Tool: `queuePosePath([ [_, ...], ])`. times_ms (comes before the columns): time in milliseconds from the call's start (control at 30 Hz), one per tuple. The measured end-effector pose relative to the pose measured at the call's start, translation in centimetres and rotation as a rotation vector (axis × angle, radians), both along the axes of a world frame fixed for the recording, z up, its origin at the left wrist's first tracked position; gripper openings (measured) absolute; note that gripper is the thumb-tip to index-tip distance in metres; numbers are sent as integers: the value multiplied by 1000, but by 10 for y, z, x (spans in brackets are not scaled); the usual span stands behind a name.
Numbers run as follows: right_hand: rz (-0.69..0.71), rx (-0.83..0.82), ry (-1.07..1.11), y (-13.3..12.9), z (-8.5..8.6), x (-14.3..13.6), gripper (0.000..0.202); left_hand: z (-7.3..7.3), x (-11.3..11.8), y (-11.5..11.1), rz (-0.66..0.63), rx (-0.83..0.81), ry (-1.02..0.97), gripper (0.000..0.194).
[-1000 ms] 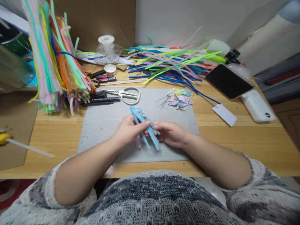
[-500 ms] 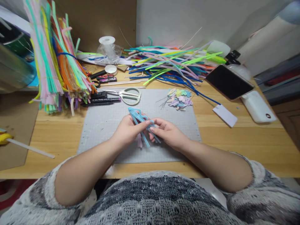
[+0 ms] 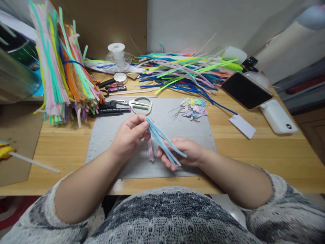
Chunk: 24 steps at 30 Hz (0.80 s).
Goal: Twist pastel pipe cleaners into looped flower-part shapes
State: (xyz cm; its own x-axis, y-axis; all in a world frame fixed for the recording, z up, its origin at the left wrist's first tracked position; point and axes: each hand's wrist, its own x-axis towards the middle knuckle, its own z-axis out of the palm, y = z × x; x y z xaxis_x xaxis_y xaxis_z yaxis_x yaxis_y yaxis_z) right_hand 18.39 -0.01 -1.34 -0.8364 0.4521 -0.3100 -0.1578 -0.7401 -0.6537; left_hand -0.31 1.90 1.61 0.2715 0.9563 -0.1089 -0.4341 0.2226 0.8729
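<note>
Wooden table point(image 3: 269, 156) before grey wall point(image 3: 198, 25)

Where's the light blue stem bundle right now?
Centre of the head view: the light blue stem bundle is pinched at its upper end by the left hand, its loose ends slanting across the right hand, over the grey mat.

A wooden table point(image 3: 266, 152) bears a grey mat point(image 3: 164, 108)

Left hand point(image 3: 130, 135): over left half of grey mat point(image 3: 198, 132), thumb and fingertips pinched together.
Right hand point(image 3: 193, 150): over mat's right half, fingers loosely extended.
Forearms point(image 3: 87, 183): bare, converging across mat's near corners.
</note>
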Motion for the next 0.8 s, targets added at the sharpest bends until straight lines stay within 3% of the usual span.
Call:
queuePosePath([
  [133, -177, 209, -148, -2, 0, -6, 27, 2, 2, -2, -23, -113, 28, 24],
  [300, -359, 301, -126, -3, -2, -5, 28, -6, 8, -4, 3, -146, 185, 24],
  [500, -431, 266, -263, -2, -2, -6, 25, -12, 11, -7, -62, -148, 350, 26],
  [800, -385, 230, -232, -1, 1, -6, 23, -14, 12, -5, -123, -160, 250, 24],
])
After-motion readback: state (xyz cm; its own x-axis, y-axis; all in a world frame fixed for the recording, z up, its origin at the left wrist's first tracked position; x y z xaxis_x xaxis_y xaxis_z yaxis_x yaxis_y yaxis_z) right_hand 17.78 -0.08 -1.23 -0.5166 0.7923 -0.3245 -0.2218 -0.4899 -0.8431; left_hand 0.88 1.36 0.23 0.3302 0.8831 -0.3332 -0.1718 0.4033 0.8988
